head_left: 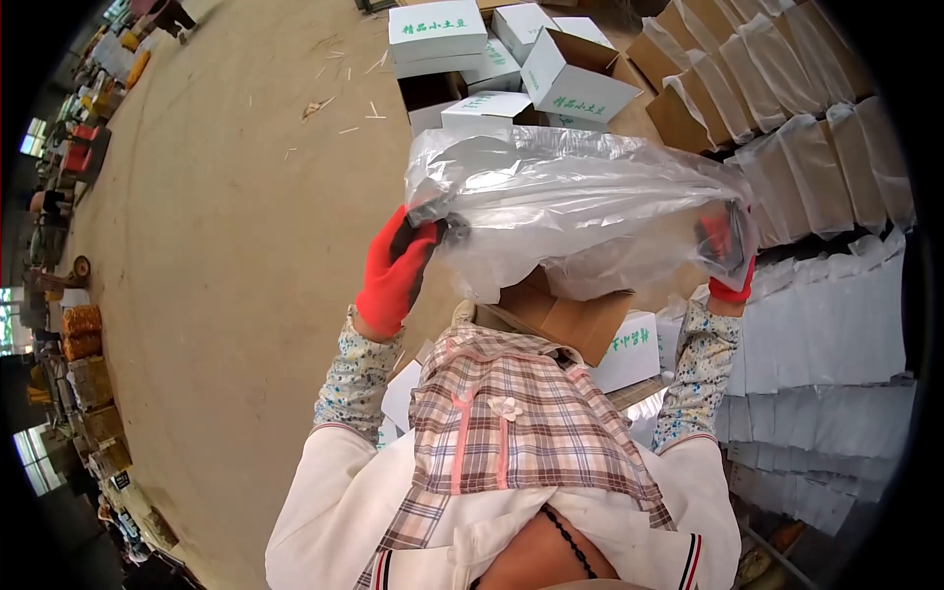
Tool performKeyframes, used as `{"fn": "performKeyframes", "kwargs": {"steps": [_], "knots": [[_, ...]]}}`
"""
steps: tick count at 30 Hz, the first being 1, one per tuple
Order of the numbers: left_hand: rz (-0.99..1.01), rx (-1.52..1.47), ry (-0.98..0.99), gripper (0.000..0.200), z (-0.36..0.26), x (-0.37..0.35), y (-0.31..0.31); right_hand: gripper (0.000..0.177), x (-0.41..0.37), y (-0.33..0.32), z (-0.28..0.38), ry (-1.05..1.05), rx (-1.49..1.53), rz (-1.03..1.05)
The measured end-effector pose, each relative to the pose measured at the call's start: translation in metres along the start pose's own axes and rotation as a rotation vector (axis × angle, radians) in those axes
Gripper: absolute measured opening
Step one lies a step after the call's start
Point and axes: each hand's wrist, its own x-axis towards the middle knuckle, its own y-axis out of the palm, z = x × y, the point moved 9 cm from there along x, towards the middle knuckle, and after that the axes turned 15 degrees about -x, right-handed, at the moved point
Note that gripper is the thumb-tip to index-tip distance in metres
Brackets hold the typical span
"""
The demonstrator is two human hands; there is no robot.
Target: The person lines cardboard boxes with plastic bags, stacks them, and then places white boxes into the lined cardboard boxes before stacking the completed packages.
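A clear plastic bag [580, 187] is stretched sideways between my two raised hands. My left hand [395, 270], in a red glove with a black palm, is closed on the bag's left edge. On the other side my right hand [733, 285], in a similar glove, grips the bag's right end. Part of that hand shows only through the plastic, and its fingertips are partly hidden. Below the bag, close to my plaid apron [531, 423], an open cardboard box [565, 317] shows its brown inner side. The bag's lower edge hangs over this box.
White boxes with green lettering [438, 39] are piled ahead. Brown cartons lined with plastic [767, 69] stand in rows at right, above stacked white sheet-like material [816, 334]. Across the concrete floor [236, 295], goods line the left side. A person [165, 14] is far off at upper left.
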Motion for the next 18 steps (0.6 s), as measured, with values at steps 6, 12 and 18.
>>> {"fn": "performKeyframes", "kwargs": {"steps": [6, 12, 18], "knots": [[-0.059, 0.122, -0.145, 0.044, -0.007, 0.007, 0.009, 0.04, -0.004, 0.0, 0.002, 0.038, 0.06, -0.068], [-0.093, 0.12, -0.15, 0.048, -0.017, 0.006, 0.008, 0.042, 0.002, 0.008, 0.003, 0.088, -0.072, -0.054], [0.058, 0.438, 0.133, 0.034, -0.028, 0.015, 0.015, 0.046, 0.016, 0.085, 0.064, -0.135, -1.438, 0.078]]}}
